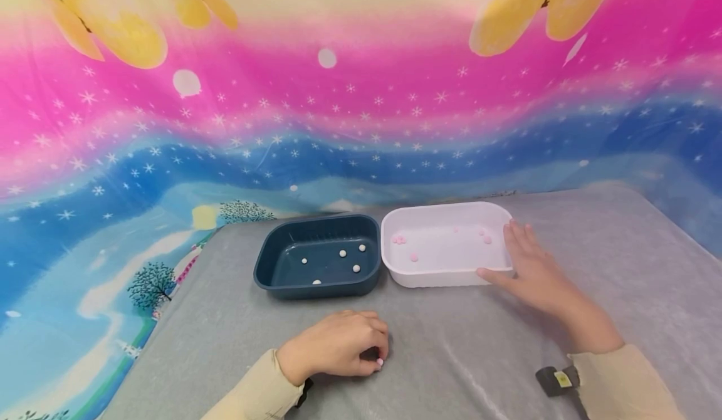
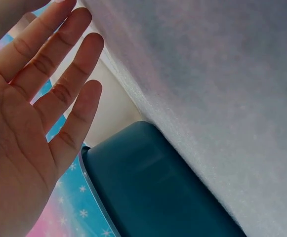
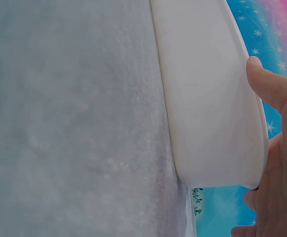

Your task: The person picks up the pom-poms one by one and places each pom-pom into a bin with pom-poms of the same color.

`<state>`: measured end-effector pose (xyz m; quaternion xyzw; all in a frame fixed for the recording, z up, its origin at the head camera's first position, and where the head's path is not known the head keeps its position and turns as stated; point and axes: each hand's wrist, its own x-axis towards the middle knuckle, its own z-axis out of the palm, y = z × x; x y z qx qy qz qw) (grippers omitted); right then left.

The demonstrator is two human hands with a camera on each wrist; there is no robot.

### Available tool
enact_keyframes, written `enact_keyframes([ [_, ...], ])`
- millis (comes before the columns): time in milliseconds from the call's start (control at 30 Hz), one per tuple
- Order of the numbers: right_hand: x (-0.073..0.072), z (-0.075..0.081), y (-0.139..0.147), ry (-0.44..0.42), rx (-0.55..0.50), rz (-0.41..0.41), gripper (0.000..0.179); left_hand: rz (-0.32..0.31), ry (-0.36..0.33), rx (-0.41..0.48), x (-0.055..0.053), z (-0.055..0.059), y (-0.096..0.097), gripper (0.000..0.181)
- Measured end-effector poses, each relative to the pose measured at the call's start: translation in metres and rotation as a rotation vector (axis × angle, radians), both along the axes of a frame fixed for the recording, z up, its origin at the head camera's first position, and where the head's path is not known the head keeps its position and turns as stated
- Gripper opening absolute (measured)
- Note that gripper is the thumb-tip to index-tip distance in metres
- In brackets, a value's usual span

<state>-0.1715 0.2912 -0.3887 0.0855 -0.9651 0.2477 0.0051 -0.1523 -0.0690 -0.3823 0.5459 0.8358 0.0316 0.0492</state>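
Observation:
My left hand [image 1: 344, 345] hovers low over the grey cloth in front of the trays, pinching a small pale pink ball [image 1: 380, 362] between thumb and forefinger. In the left wrist view its other fingers [image 2: 69, 89] spread loosely beside the dark blue tray [image 2: 148, 182]. At the right end of the white tray [image 1: 445, 277], my right hand [image 1: 538, 276] lies against the corner with mostly straight fingers. Its thumb [image 3: 266, 79] touches the front rim. Several pink balls [image 1: 414, 257] lie inside the white tray, and several white balls [image 1: 356, 269] inside the dark blue one.
The two trays stand side by side near the back of the grey cloth [image 1: 429, 345]. Behind them hangs a colourful printed curtain [image 1: 361, 125] with snowflakes. A black wrist strap piece [image 1: 553, 380] shows at the right sleeve.

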Motion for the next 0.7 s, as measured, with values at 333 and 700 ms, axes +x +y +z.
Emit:
enact_keyframes([
  [333, -0.0011, -0.0024, 0.0003, 0.003, 0.018, -0.003, 0.109, 0.01, -0.022, 0.027, -0.0024, -0.0001, -0.0023, 0.006],
  [700, -0.0021, -0.0032, 0.0013, 0.004, 0.018, -0.004, 0.109, 0.013, -0.023, 0.036, -0.0028, 0.0037, -0.0027, 0.006],
])
